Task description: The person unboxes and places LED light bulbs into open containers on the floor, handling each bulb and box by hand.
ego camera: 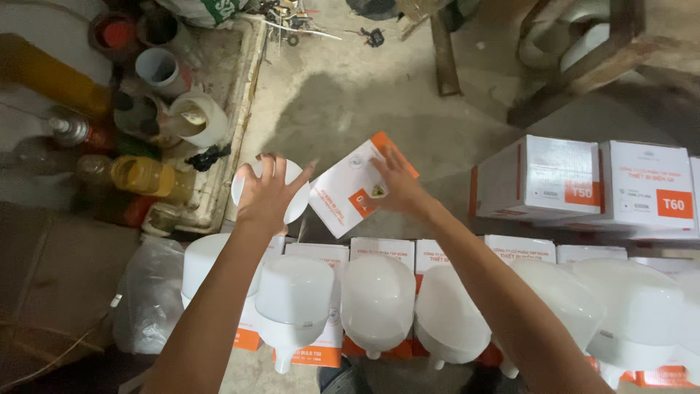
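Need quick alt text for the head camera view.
Left hand grips a white bulb while the right hand holds a white-and-orange box above a concrete floor. A row of bulbs stands on boxes below.

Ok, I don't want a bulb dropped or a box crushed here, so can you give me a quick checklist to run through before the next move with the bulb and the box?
1. Left hand grips the white bulb: ok, fingers wrap its dome.
2. Right hand holds the white-and-orange box: ok, fingers rest on its top face.
3. Box flap open for the bulb: cannot tell, the end is not visible.
4. Bulb and box apart: ok, they sit side by side above the floor.
5. Row of bulbs on boxes below the arms stands steady: ok, none is tipped.
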